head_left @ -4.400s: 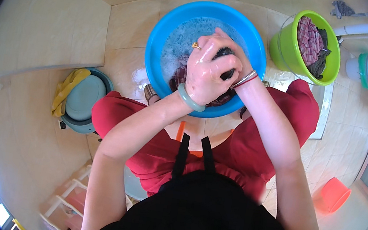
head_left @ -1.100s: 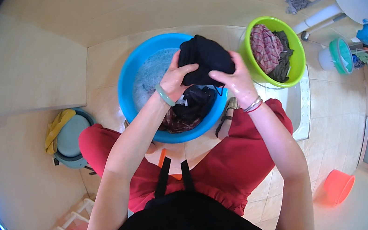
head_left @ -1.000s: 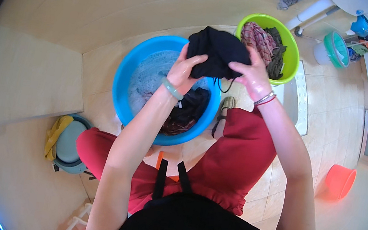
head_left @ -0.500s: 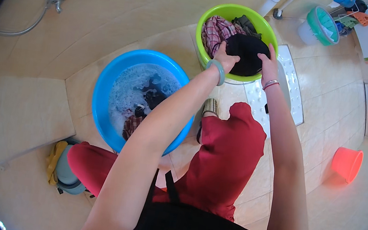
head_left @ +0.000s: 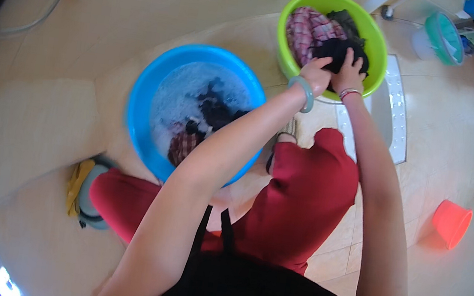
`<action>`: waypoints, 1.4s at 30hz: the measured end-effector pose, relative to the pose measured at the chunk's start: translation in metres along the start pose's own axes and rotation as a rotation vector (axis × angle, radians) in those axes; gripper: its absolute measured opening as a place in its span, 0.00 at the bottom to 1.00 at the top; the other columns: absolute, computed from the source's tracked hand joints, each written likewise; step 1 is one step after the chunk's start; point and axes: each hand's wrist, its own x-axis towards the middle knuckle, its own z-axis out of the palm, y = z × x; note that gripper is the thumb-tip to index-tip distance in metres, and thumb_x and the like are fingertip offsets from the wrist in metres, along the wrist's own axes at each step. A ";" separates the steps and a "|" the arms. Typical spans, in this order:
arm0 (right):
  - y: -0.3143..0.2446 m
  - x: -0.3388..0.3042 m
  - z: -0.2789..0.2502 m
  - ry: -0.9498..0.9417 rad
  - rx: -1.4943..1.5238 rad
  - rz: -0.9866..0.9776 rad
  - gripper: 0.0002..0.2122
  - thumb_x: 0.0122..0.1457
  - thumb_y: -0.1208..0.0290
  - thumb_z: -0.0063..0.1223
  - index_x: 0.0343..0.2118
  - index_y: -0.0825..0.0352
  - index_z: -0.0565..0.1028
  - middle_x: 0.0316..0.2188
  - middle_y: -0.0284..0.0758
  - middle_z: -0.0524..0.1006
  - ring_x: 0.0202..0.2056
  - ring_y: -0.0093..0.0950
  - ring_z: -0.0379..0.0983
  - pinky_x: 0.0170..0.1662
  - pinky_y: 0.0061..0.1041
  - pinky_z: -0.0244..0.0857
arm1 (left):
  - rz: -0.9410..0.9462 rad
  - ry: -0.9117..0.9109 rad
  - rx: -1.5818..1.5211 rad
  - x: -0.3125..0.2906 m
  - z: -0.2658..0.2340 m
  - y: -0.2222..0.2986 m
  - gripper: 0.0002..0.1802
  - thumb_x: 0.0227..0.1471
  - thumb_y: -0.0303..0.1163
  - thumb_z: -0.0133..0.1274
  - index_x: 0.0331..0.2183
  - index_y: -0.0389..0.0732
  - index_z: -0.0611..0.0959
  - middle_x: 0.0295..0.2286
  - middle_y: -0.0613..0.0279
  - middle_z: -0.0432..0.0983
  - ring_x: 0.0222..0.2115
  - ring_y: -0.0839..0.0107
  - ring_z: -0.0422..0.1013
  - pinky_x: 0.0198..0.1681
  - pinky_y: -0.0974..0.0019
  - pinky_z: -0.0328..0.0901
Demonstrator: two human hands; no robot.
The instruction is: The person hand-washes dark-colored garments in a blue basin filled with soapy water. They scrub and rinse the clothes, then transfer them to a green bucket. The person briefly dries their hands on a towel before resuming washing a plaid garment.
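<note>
The black garment (head_left: 332,50) lies inside the lime-green bucket (head_left: 378,54). The right hand (head_left: 350,77) spreads over it; the left hand (head_left: 317,76) touches it, grip unclear. Uneven pressing could tip the bucket toward the blue basin (head_left: 140,108) left of it.

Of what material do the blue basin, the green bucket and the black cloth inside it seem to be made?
Blue basin: probably plastic, smooth with a slight sheen; its colour is uniform, its rim rounded. Green bucket: likely plastic, slightly glossy, with one bright colour throughout. Black cloth: soft fabric with a matt look, since it lies bunched; the exact fibre cannot be told.
</note>
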 end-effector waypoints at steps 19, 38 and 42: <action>-0.172 -0.177 0.128 -0.749 -0.040 -0.814 0.18 0.49 0.57 0.59 0.40 0.62 0.78 0.36 0.43 0.79 0.39 0.40 0.76 0.45 0.31 0.68 | -0.332 0.309 0.086 -0.231 -0.235 -0.168 0.17 0.55 0.30 0.51 0.47 0.44 0.77 0.39 0.64 0.77 0.37 0.74 0.73 0.36 0.69 0.68; -0.163 -0.224 0.125 -0.338 0.241 -0.660 0.10 0.54 0.64 0.51 0.35 0.63 0.77 0.33 0.46 0.77 0.38 0.45 0.73 0.42 0.41 0.66 | -0.651 -0.062 1.112 -0.311 -0.254 -0.159 0.30 0.48 0.46 0.56 0.52 0.48 0.72 0.50 0.55 0.71 0.50 0.57 0.67 0.52 0.49 0.58; -0.179 -0.240 0.089 -0.403 0.628 -0.631 0.08 0.56 0.68 0.52 0.35 0.67 0.76 0.28 0.43 0.77 0.30 0.36 0.74 0.37 0.31 0.67 | -0.442 0.172 0.794 -0.319 -0.241 -0.119 0.41 0.41 0.55 0.61 0.56 0.53 0.69 0.56 0.53 0.61 0.55 0.52 0.61 0.56 0.48 0.56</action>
